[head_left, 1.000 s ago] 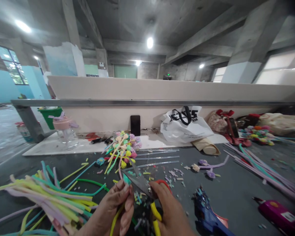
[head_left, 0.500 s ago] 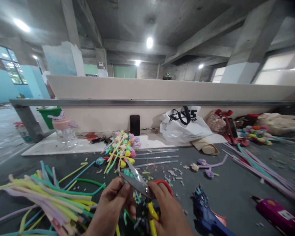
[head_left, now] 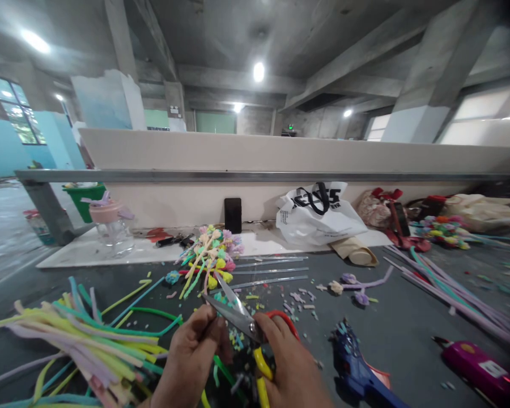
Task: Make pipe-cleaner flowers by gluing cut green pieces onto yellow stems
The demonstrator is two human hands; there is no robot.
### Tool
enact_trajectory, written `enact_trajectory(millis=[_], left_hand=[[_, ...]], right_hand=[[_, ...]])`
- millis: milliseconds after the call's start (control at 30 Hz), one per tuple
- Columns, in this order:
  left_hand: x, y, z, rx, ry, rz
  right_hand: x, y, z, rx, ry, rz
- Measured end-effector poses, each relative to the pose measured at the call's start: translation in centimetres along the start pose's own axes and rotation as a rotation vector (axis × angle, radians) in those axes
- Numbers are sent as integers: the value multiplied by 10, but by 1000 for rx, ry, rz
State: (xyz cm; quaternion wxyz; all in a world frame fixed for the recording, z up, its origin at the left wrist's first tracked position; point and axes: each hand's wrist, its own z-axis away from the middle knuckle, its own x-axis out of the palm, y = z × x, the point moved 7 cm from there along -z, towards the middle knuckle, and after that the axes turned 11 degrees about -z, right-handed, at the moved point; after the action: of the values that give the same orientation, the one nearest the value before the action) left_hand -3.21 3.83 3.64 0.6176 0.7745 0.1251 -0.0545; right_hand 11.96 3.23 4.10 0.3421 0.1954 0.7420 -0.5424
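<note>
My right hand (head_left: 291, 360) is closed around the handles of a pair of scissors (head_left: 240, 320), one handle yellow and the other red. The blades stand apart and point away from me, towards the upper left. Just left of the blades, my left hand (head_left: 195, 351) is pinched closed, thumb against fingers. Whatever lies in that pinch is too small or hidden to make out. A green pipe cleaner (head_left: 225, 371) shows below, between the hands. Small cut bits (head_left: 238, 340) are scattered under the scissors. Beyond the blade tips lies a bunch of pipe-cleaner flowers (head_left: 210, 255).
Loose pastel pipe cleaners (head_left: 80, 345) are heaped at left. A blue glue gun (head_left: 357, 365) and a magenta tool (head_left: 476, 362) lie at right. Behind stand a pink-lidded bottle (head_left: 110, 226), a black phone (head_left: 233, 215) and a white bag (head_left: 318, 215).
The fingers of my left hand have curled in slightly beneath the pinch. The scissors keep nearly the same place and opening, and my right hand has barely moved.
</note>
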Motion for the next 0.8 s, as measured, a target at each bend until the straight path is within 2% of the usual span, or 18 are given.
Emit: enact_trajectory(millis=[233, 467, 667, 800], left_hand=[[3, -6, -1, -13, -25, -21], [4, -4, 2, -25, 35, -10], [4, -3, 2, -38, 4, -20], [3, -2, 2, -34, -9, -48]], right_hand=[[0, -1, -1, 46, -61, 21], [0, -2, -1, 29, -48, 24], [2, 9, 2, -75, 8, -39], [0, 8, 4, -184, 76, -238]])
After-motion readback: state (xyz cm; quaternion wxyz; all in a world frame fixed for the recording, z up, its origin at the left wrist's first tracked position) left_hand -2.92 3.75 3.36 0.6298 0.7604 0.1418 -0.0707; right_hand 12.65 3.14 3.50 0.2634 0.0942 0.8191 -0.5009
